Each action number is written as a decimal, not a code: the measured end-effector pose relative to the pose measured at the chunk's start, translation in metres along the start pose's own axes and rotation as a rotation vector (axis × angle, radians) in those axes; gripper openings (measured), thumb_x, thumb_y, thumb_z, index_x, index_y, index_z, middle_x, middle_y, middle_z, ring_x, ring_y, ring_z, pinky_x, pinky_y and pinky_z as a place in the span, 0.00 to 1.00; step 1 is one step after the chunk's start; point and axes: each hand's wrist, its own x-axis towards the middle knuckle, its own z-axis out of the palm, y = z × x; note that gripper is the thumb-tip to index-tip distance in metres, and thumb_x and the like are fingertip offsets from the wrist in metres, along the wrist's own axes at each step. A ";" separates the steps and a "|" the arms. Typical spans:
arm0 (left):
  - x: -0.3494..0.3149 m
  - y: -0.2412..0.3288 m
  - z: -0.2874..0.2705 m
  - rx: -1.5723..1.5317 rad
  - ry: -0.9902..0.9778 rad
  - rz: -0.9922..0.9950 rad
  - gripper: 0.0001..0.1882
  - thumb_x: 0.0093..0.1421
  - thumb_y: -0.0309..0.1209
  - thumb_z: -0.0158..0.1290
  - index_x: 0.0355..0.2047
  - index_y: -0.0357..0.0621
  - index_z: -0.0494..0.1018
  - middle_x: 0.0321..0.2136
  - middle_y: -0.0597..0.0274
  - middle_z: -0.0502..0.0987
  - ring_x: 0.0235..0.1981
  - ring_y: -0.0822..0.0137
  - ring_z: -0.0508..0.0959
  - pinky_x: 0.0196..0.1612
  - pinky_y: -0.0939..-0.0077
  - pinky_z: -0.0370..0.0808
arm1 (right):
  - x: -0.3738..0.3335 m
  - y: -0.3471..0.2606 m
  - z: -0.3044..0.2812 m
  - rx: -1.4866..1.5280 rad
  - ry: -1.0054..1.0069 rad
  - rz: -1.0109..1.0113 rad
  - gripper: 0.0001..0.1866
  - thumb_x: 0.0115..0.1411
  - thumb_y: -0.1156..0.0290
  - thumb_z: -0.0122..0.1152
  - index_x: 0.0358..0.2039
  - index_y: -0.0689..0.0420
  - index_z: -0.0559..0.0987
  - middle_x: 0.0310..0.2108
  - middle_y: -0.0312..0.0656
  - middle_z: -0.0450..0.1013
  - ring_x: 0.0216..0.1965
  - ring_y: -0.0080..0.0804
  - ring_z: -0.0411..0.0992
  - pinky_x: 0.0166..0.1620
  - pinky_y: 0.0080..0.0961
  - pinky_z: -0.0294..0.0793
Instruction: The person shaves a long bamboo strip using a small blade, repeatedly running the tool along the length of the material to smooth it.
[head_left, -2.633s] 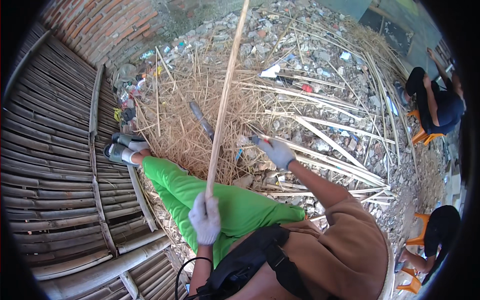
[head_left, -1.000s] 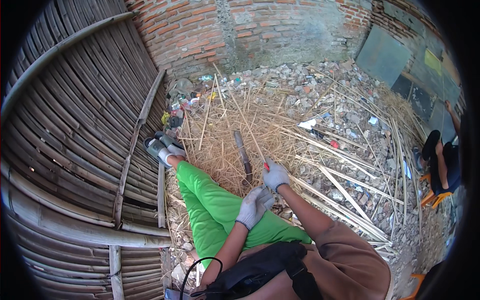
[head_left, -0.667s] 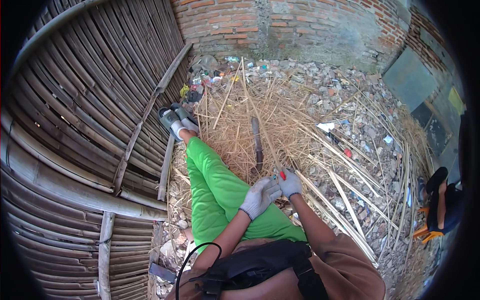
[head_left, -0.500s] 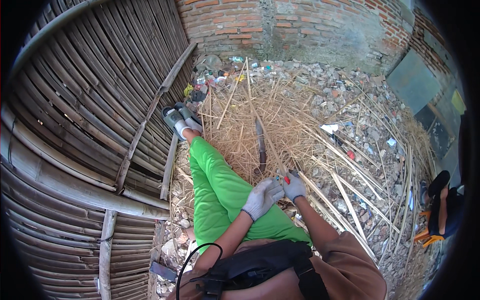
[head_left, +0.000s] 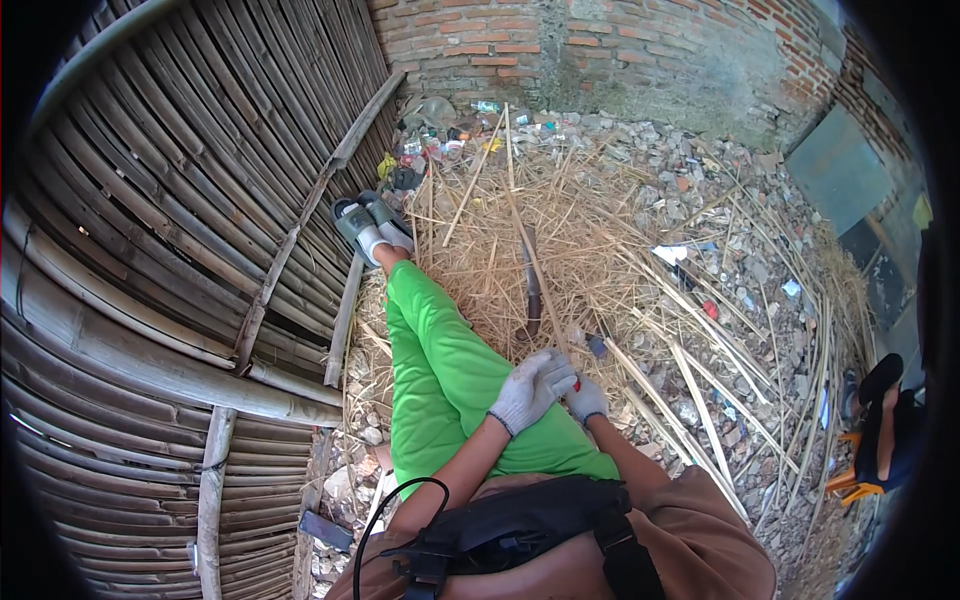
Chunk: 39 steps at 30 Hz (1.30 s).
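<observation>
My left hand, in a white knit glove, is closed over the near end of a long thin bamboo strip. The strip runs away from me across the straw. My right hand, gloved too, is closed right beside it, against the left fingers. A small red piece shows between the two hands; what it belongs to is hidden. Beyond my hands a machete with a brown curved handle and dark blade lies on the straw, partly crossed by the strip.
Straw and shavings cover rubble. Bamboo strips lie to the right. A bamboo slat wall stands left, a brick wall at the back. A phone lies lower left. Another person's leg shows at far right.
My left hand has moved slightly right and up, over the strip's end against the right hand. The red piece has shifted down, closer to me. The whole view has shifted a little.
</observation>
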 end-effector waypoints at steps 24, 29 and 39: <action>-0.002 0.005 0.010 0.074 0.022 -0.020 0.23 0.68 0.37 0.62 0.57 0.37 0.74 0.58 0.42 0.77 0.59 0.44 0.77 0.65 0.44 0.75 | 0.027 -0.083 -0.144 0.122 0.625 -0.160 0.33 0.70 0.60 0.60 0.75 0.38 0.69 0.40 0.57 0.83 0.39 0.57 0.83 0.45 0.49 0.83; 0.000 -0.003 0.022 0.089 0.035 -0.032 0.22 0.68 0.37 0.63 0.56 0.38 0.74 0.58 0.41 0.76 0.59 0.43 0.77 0.65 0.44 0.75 | 0.036 0.026 -0.090 -0.135 0.292 0.142 0.35 0.69 0.58 0.57 0.77 0.37 0.65 0.38 0.60 0.82 0.40 0.63 0.82 0.45 0.60 0.80; 0.001 0.010 0.000 0.041 -0.004 -0.026 0.20 0.66 0.36 0.65 0.53 0.38 0.76 0.53 0.44 0.80 0.57 0.45 0.79 0.66 0.43 0.75 | -0.043 0.034 -0.029 0.089 0.348 0.069 0.32 0.68 0.52 0.61 0.71 0.44 0.74 0.40 0.59 0.83 0.40 0.60 0.83 0.46 0.52 0.82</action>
